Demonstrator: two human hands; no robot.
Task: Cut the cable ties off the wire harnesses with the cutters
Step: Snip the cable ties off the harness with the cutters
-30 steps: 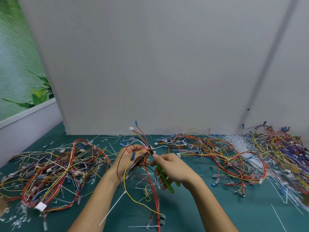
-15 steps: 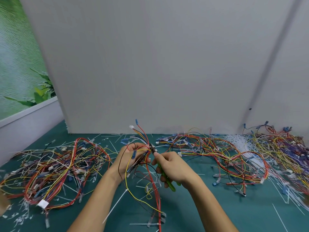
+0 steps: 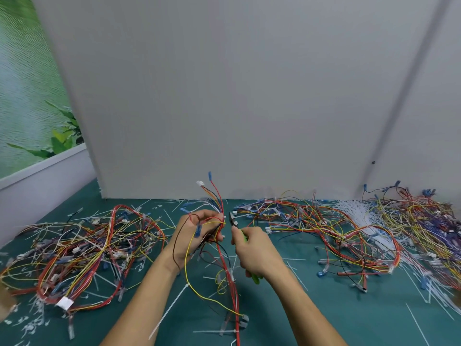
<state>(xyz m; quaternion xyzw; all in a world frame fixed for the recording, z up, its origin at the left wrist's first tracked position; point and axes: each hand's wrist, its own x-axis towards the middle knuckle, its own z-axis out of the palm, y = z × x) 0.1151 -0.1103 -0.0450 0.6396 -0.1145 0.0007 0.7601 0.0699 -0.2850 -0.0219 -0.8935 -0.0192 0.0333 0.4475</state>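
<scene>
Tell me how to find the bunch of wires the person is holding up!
Look at the green table before the big grey wall, between the wire piles. In the middle, the left hand grips one wire harness, beside the cutters in the right hand. It alone is held up in the air, with a blue and a white plug poking upward.
</scene>
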